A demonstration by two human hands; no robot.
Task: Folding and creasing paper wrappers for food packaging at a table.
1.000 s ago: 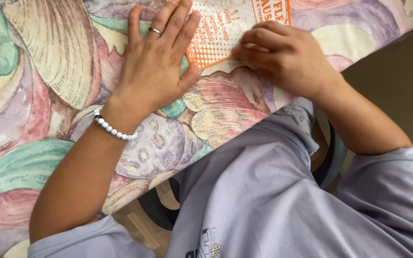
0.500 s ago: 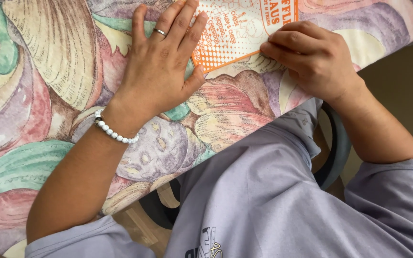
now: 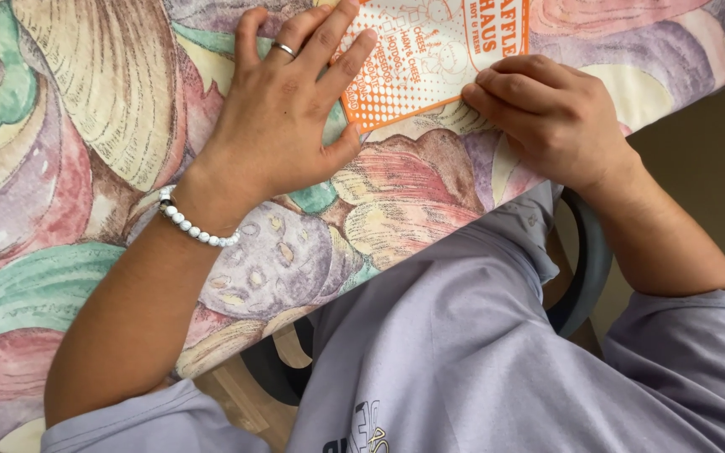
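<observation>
A table covered with a cloth [image 3: 69, 151] of swirling pastel shells and fruit fills the view, and an orange-and-white paper bag [image 3: 430, 59] lies flat on it near the far edge. The left hand [image 3: 283, 117], fingers spread, presses flat on the bag's left corner, while the right hand [image 3: 547, 109], fingers curled together, pinches its lower right edge. A neat crease probably calls for steady left-hand pressure.

paper sheet [image 3: 430, 59]: top cut off by frame | left corner hidden, probably under left hand [image 3: 283, 117]
</observation>
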